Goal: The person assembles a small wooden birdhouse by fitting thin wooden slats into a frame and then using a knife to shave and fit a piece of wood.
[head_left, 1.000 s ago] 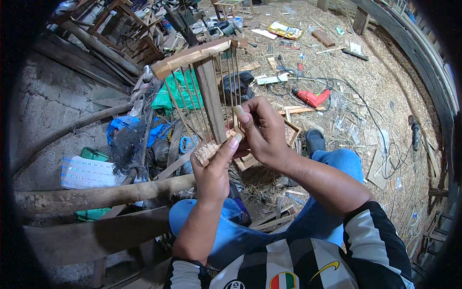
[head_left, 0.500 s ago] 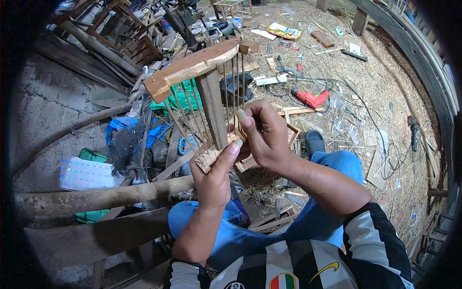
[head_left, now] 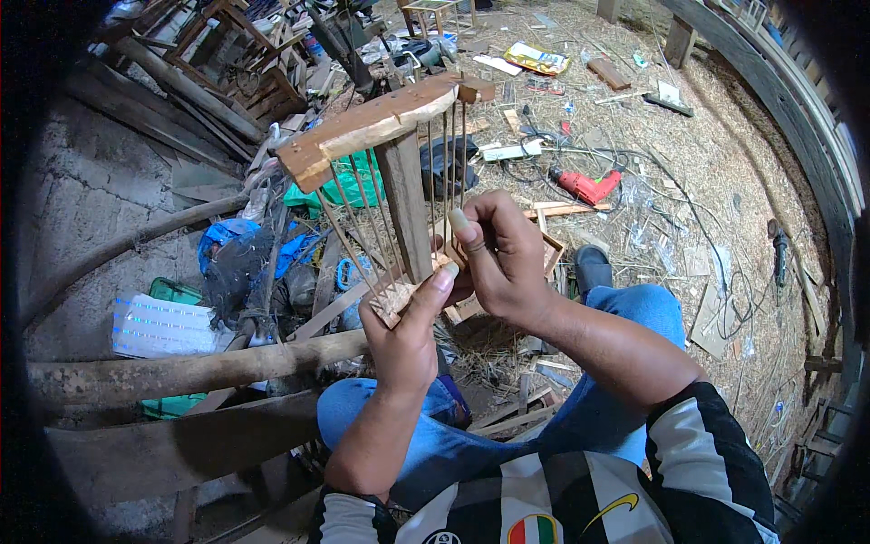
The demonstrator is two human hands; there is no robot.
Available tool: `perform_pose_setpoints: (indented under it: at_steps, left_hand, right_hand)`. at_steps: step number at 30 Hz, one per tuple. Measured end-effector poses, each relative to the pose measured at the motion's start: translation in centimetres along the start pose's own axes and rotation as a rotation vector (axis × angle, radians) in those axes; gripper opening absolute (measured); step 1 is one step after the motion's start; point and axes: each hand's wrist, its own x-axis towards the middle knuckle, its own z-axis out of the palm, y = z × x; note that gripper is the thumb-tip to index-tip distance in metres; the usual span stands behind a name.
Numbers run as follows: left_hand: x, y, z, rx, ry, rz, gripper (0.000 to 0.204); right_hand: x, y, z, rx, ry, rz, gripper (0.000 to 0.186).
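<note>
A small wooden frame with thin rods is in my hands. Its rough upper bar is joined by several thin wooden rods to a short lower bar. My left hand is closed around the lower bar, thumb lying along its near side. At the bar's right end, my right hand is closed, with its thumb against the lower ends of the right-hand rods; its other fingertips are partly hidden. A thick grey wooden post rises between the two groups of rods.
A red power drill with a cable lies on the shaving-covered floor to the right. A round wooden pole crosses at lower left. Green plastic, blue plastic and wood scraps lie beyond my hands. A dark sandal is near my knee.
The upper bar has shifted slightly to the right, and the rods lean a little differently. Both hands keep their hold and have barely moved.
</note>
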Motion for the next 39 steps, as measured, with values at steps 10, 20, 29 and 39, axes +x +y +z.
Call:
perform_pose_setpoints:
  at_steps: [10,20,29,39]
  left_hand:
    - [0.0,-0.6,-0.1,-0.031,0.041,-0.026,0.029]
    - [-0.1,-0.6,0.4,-0.025,0.031,0.041,0.03]
    - [-0.2,-0.5,0.2,-0.007,0.048,-0.009,0.039]
    - [-0.2,-0.6,0.6,-0.03,0.052,0.033,0.027]
  right_hand:
    - [-0.1,0.6,0.2,-0.039,0.022,-0.025,0.01]
    - [-0.3,1.2,0.5,-0.015,0.056,-0.081,0.008]
    - [-0.3,0.9,0.6,-0.001,0.061,-0.074,0.006]
    - [-0.4,1.0,0.6,-0.043,0.061,-0.1,0.007]
